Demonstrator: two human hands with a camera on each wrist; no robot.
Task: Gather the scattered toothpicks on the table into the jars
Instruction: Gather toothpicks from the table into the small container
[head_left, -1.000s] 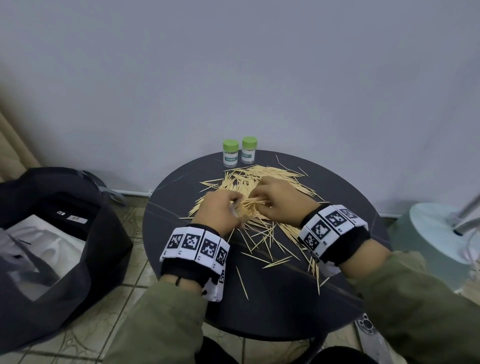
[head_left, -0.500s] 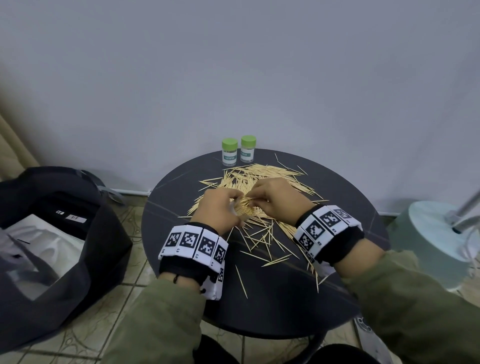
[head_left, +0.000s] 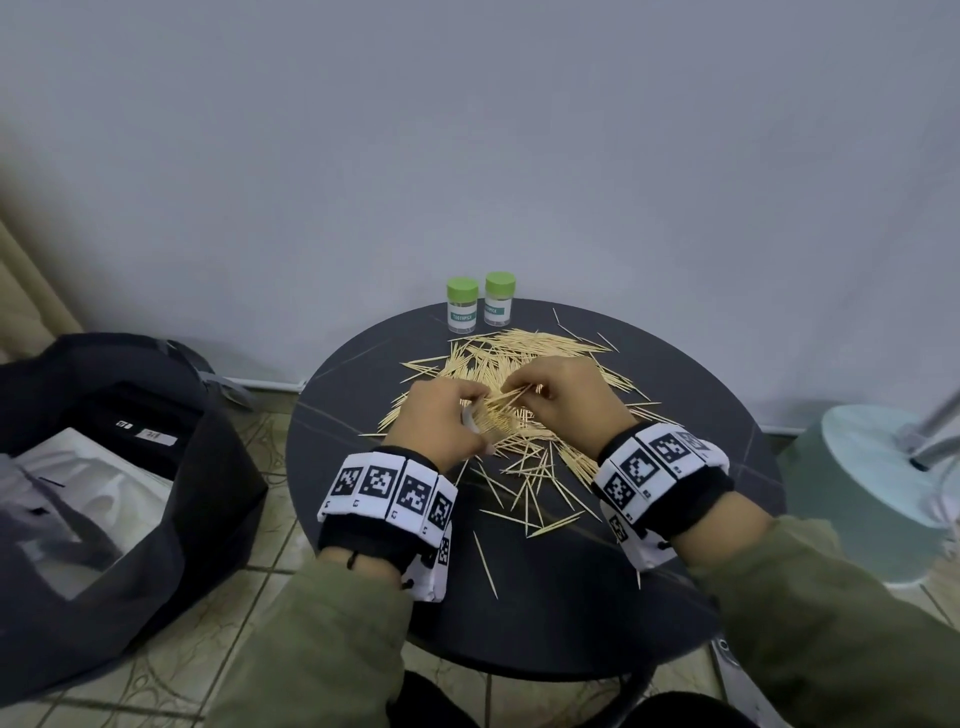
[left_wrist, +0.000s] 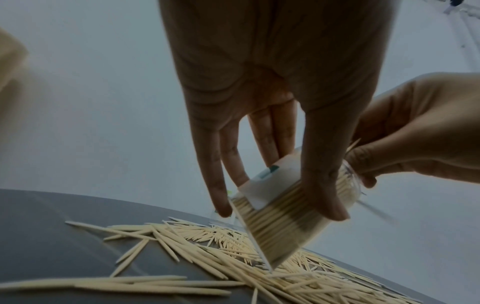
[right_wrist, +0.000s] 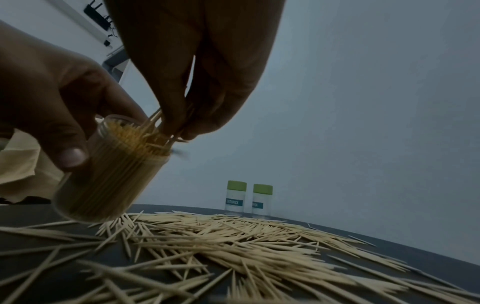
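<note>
Left hand (head_left: 444, 423) wrapped around an open clear jar (left_wrist: 293, 214), tilted above the middle of the tabletop (head_left: 597, 613), already packed with toothpicks. Right hand (head_left: 563, 397) pinching a small bunch of toothpicks (right_wrist: 155, 121), tips at the jar's mouth. Loose toothpicks (head_left: 524, 467) heaped across the centre, thinning toward the near edge. Two green-lidded jars (head_left: 480, 306) upright side by side at the far edge, close to the wall (head_left: 467, 130).

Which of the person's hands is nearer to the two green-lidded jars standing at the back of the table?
Right. The right hand works just in front of the green-lidded jars; the left hand sits nearer the person, holding the open jar.
</note>
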